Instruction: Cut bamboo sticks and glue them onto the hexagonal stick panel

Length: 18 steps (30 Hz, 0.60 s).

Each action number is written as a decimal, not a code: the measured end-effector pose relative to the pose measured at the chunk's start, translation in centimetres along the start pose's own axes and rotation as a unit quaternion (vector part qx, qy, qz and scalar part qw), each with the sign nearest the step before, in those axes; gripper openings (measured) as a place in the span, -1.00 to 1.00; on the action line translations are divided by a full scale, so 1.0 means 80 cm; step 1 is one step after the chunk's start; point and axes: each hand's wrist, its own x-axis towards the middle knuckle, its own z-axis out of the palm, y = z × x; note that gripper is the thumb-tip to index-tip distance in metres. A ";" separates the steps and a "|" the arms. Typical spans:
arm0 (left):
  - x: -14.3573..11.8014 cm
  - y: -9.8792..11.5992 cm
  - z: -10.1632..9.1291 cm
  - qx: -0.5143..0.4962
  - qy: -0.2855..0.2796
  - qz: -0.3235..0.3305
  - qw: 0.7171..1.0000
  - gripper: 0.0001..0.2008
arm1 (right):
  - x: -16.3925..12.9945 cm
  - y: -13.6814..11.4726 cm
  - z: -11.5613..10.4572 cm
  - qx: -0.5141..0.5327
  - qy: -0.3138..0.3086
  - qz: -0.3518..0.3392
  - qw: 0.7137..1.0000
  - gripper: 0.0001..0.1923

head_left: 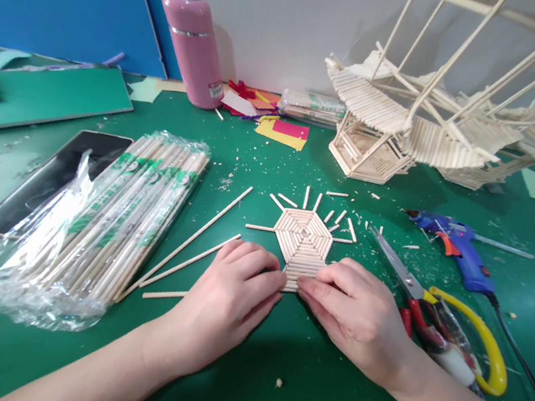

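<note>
A hexagonal panel of short wooden sticks, laid in rings like a web, lies flat on the green table, with a row of parallel sticks running from its near side toward me. At the left end of that row, my left hand is closed, thumb and fingertips pinching the nearest stick. My right hand is closed on the right end of the same row, its fingertips pressed together there. The fingertips hide the ends of the sticks. Cut stick pieces radiate around the panel's far side.
Long loose sticks lie left of my hands, beside plastic-wrapped chopsticks on a black tablet. To the right are scissors, yellow-handled pliers and a blue glue gun. A stick pavilion model and pink flask stand behind.
</note>
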 end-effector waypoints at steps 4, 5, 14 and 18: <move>-0.002 0.002 -0.001 0.031 0.007 0.038 0.999 -0.84 | 0.000 0.000 0.000 0.010 -0.007 0.006 1.000 -0.83; -0.002 0.002 -0.001 0.037 0.005 0.044 0.998 -0.84 | 0.000 0.000 0.000 0.013 -0.009 0.007 1.000 -0.83; -0.001 0.005 -0.002 0.077 -0.006 0.071 0.995 -0.81 | -0.003 0.006 -0.006 0.051 0.011 0.038 0.998 -0.83; -0.001 0.005 -0.002 0.082 -0.010 0.080 0.993 -0.82 | -0.006 0.011 -0.015 0.076 0.039 0.056 0.995 -0.82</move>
